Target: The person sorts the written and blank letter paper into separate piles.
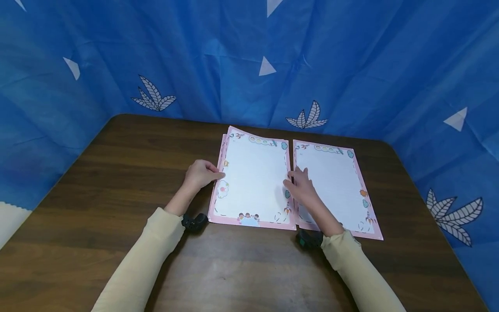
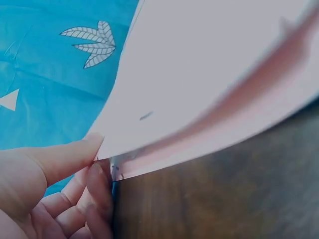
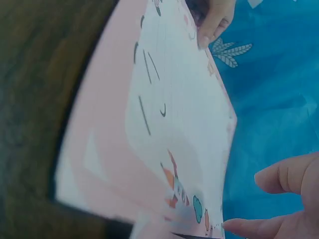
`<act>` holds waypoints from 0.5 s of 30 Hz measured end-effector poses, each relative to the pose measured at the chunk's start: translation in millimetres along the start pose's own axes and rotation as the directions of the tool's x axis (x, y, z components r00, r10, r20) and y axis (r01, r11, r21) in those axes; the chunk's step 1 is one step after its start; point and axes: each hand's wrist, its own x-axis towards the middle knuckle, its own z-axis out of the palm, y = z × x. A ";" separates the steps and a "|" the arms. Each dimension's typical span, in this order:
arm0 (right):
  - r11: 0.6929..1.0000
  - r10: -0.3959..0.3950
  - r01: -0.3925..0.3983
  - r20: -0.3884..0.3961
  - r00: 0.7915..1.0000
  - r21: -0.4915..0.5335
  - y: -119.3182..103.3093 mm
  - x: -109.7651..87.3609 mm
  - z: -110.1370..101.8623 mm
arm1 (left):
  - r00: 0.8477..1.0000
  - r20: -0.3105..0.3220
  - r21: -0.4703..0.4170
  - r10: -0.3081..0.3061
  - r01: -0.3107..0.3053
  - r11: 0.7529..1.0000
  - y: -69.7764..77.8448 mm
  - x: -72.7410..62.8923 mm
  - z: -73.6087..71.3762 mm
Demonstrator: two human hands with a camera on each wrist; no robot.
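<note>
A white sheet of paper (image 1: 253, 177) with a pink, cartoon-decorated border lies in the middle of the table. Another pink-edged sheet (image 1: 223, 145) peeks out beneath its upper left side. My left hand (image 1: 199, 174) pinches the upper sheet's left edge between thumb and fingers. The left wrist view shows that edge lifted, with a gap above the lower sheet (image 2: 209, 154). At the upper sheet's right edge is my right hand (image 1: 302, 185), its thumb and finger spread apart in the right wrist view. A matching sheet (image 1: 331, 182) lies flat on the right, partly under my right hand.
The brown wooden table (image 1: 156, 147) has rounded far corners. A blue cloth (image 1: 234, 52) with white triangles and leaf prints hangs behind it and at both sides. Black devices (image 1: 195, 223) are strapped at both wrists, close to the tabletop.
</note>
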 end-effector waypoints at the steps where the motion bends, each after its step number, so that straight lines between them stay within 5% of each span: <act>1: 1.000 -0.002 0.002 -0.004 1.000 0.012 0.4 -0.6 -0.1 | 1.000 0.001 -0.003 -0.011 0.011 1.000 0.2 0.3 -0.3; 8: 0.996 -0.018 0.020 -0.029 0.999 0.083 2.1 -2.3 -0.7 | 0.999 -0.001 -0.059 -0.039 0.039 0.998 1.2 0.2 -1.9; 12: 0.999 -0.030 0.031 -0.019 0.999 0.040 5.1 -1.3 0.3 | 0.999 -0.033 -0.042 0.007 -0.009 0.999 -1.8 0.0 -0.7; 15: 0.998 -0.048 0.048 -0.004 0.999 0.026 7.2 -1.1 1.5 | 0.992 -0.085 0.061 0.094 -0.089 0.994 -2.9 -1.1 0.6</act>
